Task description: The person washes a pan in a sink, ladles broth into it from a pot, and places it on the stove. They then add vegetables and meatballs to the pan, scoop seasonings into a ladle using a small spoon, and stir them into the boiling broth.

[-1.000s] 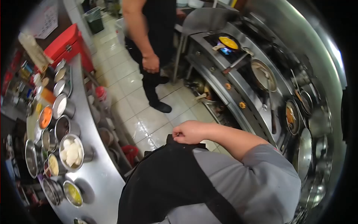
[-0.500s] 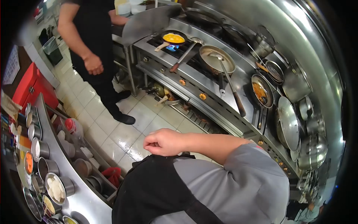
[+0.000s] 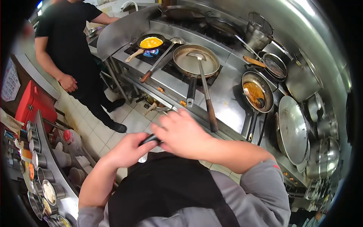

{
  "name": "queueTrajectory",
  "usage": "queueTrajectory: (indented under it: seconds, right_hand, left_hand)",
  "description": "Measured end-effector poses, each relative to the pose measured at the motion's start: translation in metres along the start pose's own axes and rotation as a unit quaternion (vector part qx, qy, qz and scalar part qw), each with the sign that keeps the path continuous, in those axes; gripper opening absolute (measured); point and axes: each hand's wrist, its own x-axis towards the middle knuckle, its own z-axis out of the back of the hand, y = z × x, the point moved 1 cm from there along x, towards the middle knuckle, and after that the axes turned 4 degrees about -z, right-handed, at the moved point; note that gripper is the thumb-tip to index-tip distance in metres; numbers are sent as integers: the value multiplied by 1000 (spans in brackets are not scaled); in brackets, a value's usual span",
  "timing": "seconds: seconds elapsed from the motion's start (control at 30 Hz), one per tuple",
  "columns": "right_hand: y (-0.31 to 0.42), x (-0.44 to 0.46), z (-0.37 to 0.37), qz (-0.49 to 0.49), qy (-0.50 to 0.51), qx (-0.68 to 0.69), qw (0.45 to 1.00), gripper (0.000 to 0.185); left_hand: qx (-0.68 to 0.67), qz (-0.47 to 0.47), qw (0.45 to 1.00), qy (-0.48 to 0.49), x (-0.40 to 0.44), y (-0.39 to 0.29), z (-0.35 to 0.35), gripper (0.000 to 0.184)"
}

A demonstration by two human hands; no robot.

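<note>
In front of my black apron, my left hand is closed round a black-handled utensil. A bit of shiny metal shows beneath that hand; the utensil's kind is hidden. Over the handle's other end lies my right hand, blurred by motion, so I cannot tell whether it grips. Beyond my hands, a large frying pan with a ladle resting across it stands on the stove. Farther left, a small pan of yellow egg sits over a blue flame.
A pan with orange-brown sauce stands to the right, near a big wok. Another ladle lies beside the egg pan. Metal food containers line the left counter. A person in black stands at the far left.
My left hand has come into view with the black-handled utensil. My right hand has moved up and right, from a curled pose to over the handle. The view has shifted.
</note>
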Motion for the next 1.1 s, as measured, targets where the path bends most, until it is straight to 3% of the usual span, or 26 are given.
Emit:
queueTrajectory:
  seconds: [0.2,0.3,0.37,0.43,0.5,0.57,0.63,0.7,0.77,0.9,1.1]
  right_hand:
    - [-83,-57,27,-83,18,-9,996,51]
    - [-117,-73,31,-117,9,32,993,45]
    - [-139,-90,45,-214,-7,41,976,44]
    - [-163,-111,56,-334,-60,9,941,38]
    - [-178,-127,65,-442,-47,-38,895,39]
    - [-199,-143,59,-483,16,-134,865,40]
    - [-209,-135,48,-564,93,-127,811,41]
    - [-232,-135,24,-550,121,-155,812,49]
    - [-254,-122,0,-564,159,-169,793,56]
    - [-295,-78,-42,-582,235,-136,766,67]
    - [-338,-46,-86,-581,253,-92,768,74]
  left_hand:
    - [-23,74,979,186,104,-50,-41,31]
    - [6,-79,993,84,132,-53,-45,36]
    - [56,-177,979,-88,149,-52,-15,40]
    - [-61,-155,963,-211,168,-23,21,34]
    - [-108,-82,958,-254,181,23,55,29]
    - [-165,-14,950,-266,200,95,60,29]
    - [-78,57,965,-243,222,167,44,30]
    - [-3,124,974,-190,242,215,16,36]
    - [-21,126,987,-99,266,250,-21,43]
    - [44,123,990,-48,306,257,-85,55]
    - [26,116,993,6,354,243,-137,49]
